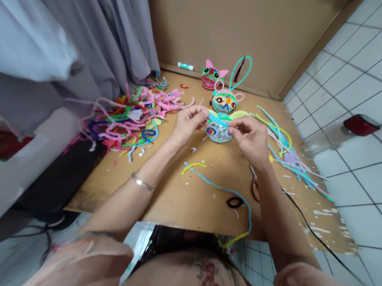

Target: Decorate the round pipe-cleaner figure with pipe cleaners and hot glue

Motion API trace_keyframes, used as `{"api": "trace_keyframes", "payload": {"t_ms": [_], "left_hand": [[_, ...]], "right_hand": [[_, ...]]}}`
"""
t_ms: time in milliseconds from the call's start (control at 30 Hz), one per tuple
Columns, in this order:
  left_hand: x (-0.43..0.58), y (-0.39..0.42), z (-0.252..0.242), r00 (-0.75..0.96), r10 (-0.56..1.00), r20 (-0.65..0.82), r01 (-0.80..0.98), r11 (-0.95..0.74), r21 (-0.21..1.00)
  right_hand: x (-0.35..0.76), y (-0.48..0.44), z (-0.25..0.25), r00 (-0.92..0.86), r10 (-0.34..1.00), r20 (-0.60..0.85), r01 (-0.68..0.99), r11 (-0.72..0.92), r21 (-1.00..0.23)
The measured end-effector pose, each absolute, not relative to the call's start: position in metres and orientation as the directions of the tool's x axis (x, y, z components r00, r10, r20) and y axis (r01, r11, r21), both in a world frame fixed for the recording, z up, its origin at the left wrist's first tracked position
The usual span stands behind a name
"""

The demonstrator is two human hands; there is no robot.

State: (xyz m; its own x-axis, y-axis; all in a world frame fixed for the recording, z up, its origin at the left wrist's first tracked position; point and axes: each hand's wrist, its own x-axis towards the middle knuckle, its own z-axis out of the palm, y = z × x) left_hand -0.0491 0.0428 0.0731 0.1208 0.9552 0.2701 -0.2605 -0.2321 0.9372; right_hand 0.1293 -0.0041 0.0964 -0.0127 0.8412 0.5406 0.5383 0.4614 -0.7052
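Here, left hand and right hand each pinch one end of a blue pipe cleaner, stretched crosswise between them over a coiled disc.

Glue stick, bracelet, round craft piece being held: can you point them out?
glue stick [185, 66], head view, middle of its white tube.
bracelet [141, 182], head view, middle of the silver band.
round craft piece [217, 134], head view, its blue spiral face.

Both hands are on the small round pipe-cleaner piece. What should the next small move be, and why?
Probably wrap the blue strand down around the round piece: the left hand and right hand each pinch it, stretched across the piece's top, not yet wound on.
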Motion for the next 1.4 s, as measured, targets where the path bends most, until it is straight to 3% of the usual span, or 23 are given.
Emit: {"api": "trace_keyframes", "payload": {"t_ms": [200,333,500,633,733,833,1033,1200,1400], "left_hand": [[-0.05,0.031,0.048,0.17,0.96,0.223,-0.278,-0.171,0.945],[-0.05,0.028,0.036,0.206,0.944,0.259,-0.246,-0.206,0.947],[-0.062,0.027,0.033,0.387,0.875,0.292,-0.071,-0.288,0.955],[-0.07,0.025,0.033,0.585,0.761,0.282,0.182,-0.462,0.868],[-0.072,0.02,0.036,0.739,0.631,0.238,0.212,-0.552,0.806],[-0.074,0.017,0.04,0.817,0.549,0.174,0.183,-0.534,0.825],[-0.079,0.016,0.042,0.812,0.576,0.093,0.122,-0.323,0.938],[-0.075,0.007,0.047,0.707,0.69,0.151,0.01,-0.224,0.974],[-0.08,0.002,0.045,0.61,0.775,0.163,-0.077,-0.147,0.986]], "right_hand": [[0.109,-0.021,0.06,-0.016,0.957,0.291,0.352,0.278,-0.894],[0.106,-0.028,0.049,0.016,0.978,0.21,0.312,0.194,-0.93],[0.117,-0.041,0.047,0.047,0.97,0.238,0.424,0.197,-0.884],[0.129,-0.057,0.047,0.109,0.95,0.291,0.564,0.182,-0.806],[0.138,-0.069,0.052,0.106,0.935,0.34,0.671,0.185,-0.718],[0.147,-0.079,0.06,-0.01,0.949,0.314,0.723,0.224,-0.653],[0.146,-0.084,0.074,-0.047,0.939,0.34,0.771,0.25,-0.585],[0.115,-0.077,0.083,-0.127,0.906,0.404,0.845,0.312,-0.434],[0.091,-0.079,0.07,-0.035,0.889,0.457,0.81,0.293,-0.508]]}}
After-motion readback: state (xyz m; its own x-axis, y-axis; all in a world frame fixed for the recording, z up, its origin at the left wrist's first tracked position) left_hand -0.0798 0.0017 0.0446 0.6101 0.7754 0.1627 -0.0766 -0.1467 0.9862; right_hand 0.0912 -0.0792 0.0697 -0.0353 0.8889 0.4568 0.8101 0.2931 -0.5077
